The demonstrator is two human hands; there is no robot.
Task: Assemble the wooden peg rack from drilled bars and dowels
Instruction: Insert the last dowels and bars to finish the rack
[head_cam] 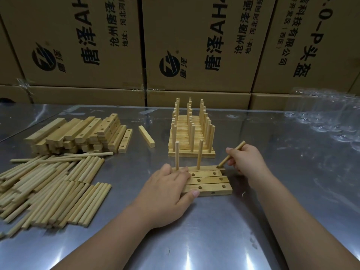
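— What do we have at the left edge of the surface [214, 240]?

— We see a heap of loose dowels [48, 191] toward the near left corner. Just behind it is a stack of drilled bars [78, 133]. A single bar [146, 136] lies apart from that stack, toward the middle.

— And where is the piece we are building?

— It is in the middle, toward the near edge. Four bars [210, 182] lie side by side, touching, with their holes facing up. Our left hand [165, 193] rests on their left ends. Its fingers lie flat across the tops and its thumb is against the near side of the closest bar, so it presses and grips nothing.

— Do we see any pegs in place?

— Yes, both in the farthest bar. An upright dowel [177, 155] stands just beside our left fingertips, and a second upright dowel [200, 153] stands at mid-length.

— And on the right?

— Our right hand [247, 160] is just past the right ends of the bars, well apart from the left one. It pinches a tilted dowel [231, 153] whose lower tip meets the right-end hole of the farthest bar. We cannot tell whether the tip has entered the hole.

— What lies beyond?

— A stack of finished racks [191, 133] stands just behind the four bars, pegs up. Clear plastic items [321, 117] sit toward the far right corner, too faint for us to identify. Cardboard boxes [194, 45] line the far edge.
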